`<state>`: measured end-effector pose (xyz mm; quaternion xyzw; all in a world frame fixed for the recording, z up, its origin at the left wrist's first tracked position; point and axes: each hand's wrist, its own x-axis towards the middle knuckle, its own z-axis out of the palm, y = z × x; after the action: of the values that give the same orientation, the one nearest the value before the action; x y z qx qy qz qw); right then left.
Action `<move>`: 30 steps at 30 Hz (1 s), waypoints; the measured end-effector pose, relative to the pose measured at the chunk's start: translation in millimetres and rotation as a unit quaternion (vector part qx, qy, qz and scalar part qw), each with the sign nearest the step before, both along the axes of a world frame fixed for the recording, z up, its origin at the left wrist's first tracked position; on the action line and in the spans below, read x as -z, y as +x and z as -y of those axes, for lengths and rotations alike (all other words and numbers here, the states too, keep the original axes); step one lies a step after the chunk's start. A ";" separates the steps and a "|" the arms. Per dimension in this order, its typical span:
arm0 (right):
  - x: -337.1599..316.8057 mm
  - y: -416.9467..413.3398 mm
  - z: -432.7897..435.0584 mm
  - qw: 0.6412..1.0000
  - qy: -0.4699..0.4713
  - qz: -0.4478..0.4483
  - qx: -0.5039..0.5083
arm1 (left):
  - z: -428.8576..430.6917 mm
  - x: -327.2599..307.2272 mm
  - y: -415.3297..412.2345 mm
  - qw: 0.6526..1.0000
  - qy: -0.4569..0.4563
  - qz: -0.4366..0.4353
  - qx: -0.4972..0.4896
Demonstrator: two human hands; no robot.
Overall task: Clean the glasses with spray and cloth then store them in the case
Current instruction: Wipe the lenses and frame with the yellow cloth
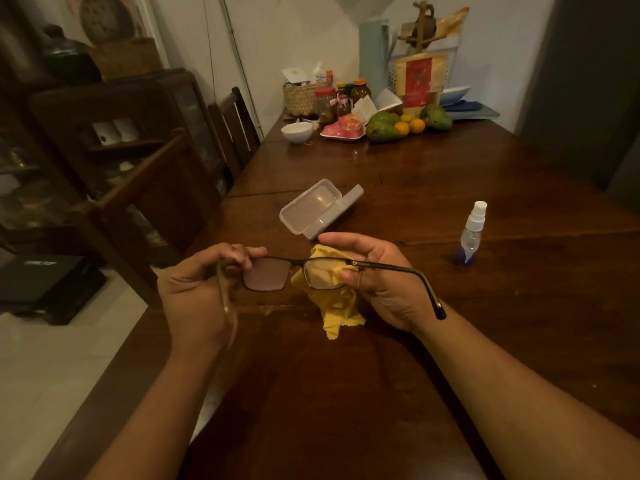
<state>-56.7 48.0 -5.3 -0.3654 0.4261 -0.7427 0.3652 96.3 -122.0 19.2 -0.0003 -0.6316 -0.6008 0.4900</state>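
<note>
Left hand (197, 289) pinches the glasses (266, 276) at the hinge, right hand (375, 289) pinches the cloth (341, 308) round one lens; gentle circles should serve best.

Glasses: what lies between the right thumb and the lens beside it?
The yellow cloth, in the head view: the right hand pinches it over that lens of the glasses; the left hand grips the frame's other end.

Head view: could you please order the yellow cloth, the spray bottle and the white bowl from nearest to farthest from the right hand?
1. yellow cloth: pinched in the right hand itself.
2. spray bottle: standing on the table, off to the hand's right.
3. white bowl: at the table's far end, to the left.
</note>
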 end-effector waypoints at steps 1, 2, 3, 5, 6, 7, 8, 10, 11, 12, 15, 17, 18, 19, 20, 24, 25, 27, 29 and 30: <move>-1.1 0.1 0.5 1.000 0.007 -0.007 0.018 | 1.8 2.0 -0.6 1.000 -0.002 0.005 -0.022; -3.2 0.5 0.5 0.999 0.018 -0.017 0.045 | 3.5 3.5 -1.0 0.999 0.000 0.007 -0.038; -4.7 0.1 0.6 0.996 0.032 -0.028 0.076 | 5.2 5.2 -0.5 0.999 0.004 0.010 -0.051; -7.8 -1.8 -0.7 0.988 0.058 -0.042 0.140 | 7.9 8.1 -0.5 0.996 0.020 0.021 -0.084; -10.1 -3.0 -2.2 0.982 0.069 -0.042 0.173 | 9.6 8.9 -0.9 0.994 0.034 0.025 -0.104; -12.4 -3.7 -3.5 0.976 0.076 -0.039 0.202 | 12.2 10.0 -1.2 0.990 0.050 0.022 -0.127; -15.2 -3.8 -4.3 0.970 0.081 -0.032 0.225 | 14.8 11.1 -1.9 0.986 0.065 0.020 -0.150; -20.1 -0.8 -2.9 0.960 0.098 -0.025 0.261 | 18.7 11.3 -3.0 0.978 0.096 0.013 -0.182; -23.3 3.2 -1.2 0.954 0.112 -0.034 0.275 | 19.4 10.7 -3.3 0.975 0.115 0.007 -0.189; -26.6 9.2 1.0 0.950 0.126 -0.049 0.281 | 19.2 9.9 -4.1 0.972 0.131 0.004 -0.193; -32.2 33.7 11.3 0.961 0.118 -0.046 0.245 | 11.1 7.4 -7.6 0.968 0.146 0.003 -0.202; -34.2 51.6 19.3 0.968 0.111 -0.034 0.221 | 4.1 7.4 -10.0 0.969 0.155 0.001 -0.192; -33.2 59.0 23.9 0.967 0.116 -0.047 0.221 | 0.5 7.3 -10.8 0.970 0.159 0.002 -0.185; -31.1 65.1 28.2 0.962 0.124 -0.078 0.231 | -3.1 7.1 -11.6 0.971 0.159 0.006 -0.179; -28.3 70.5 31.3 0.952 0.131 -0.125 0.246 | -7.3 6.7 -12.4 0.973 0.152 0.012 -0.173; -16.6 81.1 32.4 0.789 0.176 -0.489 0.327 | -21.8 4.0 -14.2 0.979 0.131 0.026 -0.157; -13.4 80.2 31.0 0.743 0.181 -0.554 0.329 | -22.1 3.5 -13.9 0.979 0.134 0.023 -0.152; -10.6 77.3 28.6 0.683 0.178 -0.634 0.315 | -18.8 2.9 -12.2 0.979 0.145 0.019 -0.140; -12.2 75.7 26.6 0.659 0.162 -0.668 0.304 | -15.2 2.9 -10.3 0.980 0.156 0.011 -0.125; -13.8 75.3 25.7 0.656 0.157 -0.670 0.308 | -14.3 2.4 -9.4 0.979 0.161 0.010 -0.122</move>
<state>18.6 22.3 8.5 -0.5492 0.7536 -0.2883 -0.2175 86.9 -107.8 16.8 0.1615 -0.5271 -0.6300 0.5470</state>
